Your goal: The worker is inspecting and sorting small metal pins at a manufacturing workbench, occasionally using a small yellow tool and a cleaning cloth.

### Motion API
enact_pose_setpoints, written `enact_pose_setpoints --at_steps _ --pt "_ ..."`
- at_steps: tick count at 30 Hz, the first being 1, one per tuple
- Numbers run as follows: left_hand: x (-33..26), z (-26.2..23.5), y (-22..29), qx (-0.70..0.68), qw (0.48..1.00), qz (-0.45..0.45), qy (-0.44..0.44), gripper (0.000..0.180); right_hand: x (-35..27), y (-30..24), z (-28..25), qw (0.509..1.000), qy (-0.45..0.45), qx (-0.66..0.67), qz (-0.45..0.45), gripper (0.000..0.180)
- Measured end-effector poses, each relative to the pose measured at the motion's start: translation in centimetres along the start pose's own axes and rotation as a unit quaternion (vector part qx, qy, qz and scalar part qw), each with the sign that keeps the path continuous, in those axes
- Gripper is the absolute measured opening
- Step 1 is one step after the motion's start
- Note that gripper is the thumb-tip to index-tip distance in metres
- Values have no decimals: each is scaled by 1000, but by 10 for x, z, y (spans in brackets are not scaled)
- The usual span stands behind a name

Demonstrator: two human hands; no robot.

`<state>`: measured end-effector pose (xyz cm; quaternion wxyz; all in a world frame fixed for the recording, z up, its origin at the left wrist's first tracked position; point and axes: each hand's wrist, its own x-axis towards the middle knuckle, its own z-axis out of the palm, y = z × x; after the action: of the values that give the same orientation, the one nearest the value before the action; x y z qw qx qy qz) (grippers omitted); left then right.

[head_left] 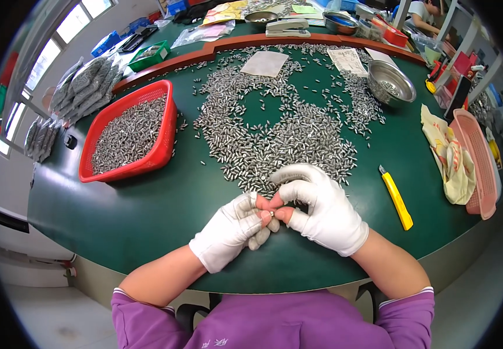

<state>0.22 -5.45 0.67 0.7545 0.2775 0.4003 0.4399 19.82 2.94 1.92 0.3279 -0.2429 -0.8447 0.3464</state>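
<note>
My left hand and my right hand meet near the front of the green table, in white gloves that leave the thumb and forefinger tips bare. Between their fingertips is a small shiny metal part, pinched from both sides; its exact shape is mostly hidden. Right behind the hands spreads a wide heap of small silver bullet-shaped metal parts. Left of it stands a red plastic basket full of similar parts.
A yellow utility knife lies right of my hands. Farther right are a crumpled cloth bag and a pink basket. A steel bowl stands behind; bagged parts pile at far left. A reddish ledge crosses the back.
</note>
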Motion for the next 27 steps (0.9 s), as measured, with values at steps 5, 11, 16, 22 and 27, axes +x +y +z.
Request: enact_pose_setpoints --at_steps 5,11,16,22,27 --pt "-1 0 1 4 1000 15 -9 18 5 5 -23 973 -11 -221 -63 15" --pt "0 -2 -1 0 1000 18 -14 20 1 11 -20 964 -54 -249 -73 13" --pt "1 -3 1 -11 1000 14 -25 19 3 11 -13 963 -49 -250 -93 13" --pt "0 -6 -1 -9 999 17 -28 23 4 6 -8 980 17 -162 -112 19" --pt "1 -2 2 1 998 -2 -69 32 6 4 -6 975 34 -144 -164 23"
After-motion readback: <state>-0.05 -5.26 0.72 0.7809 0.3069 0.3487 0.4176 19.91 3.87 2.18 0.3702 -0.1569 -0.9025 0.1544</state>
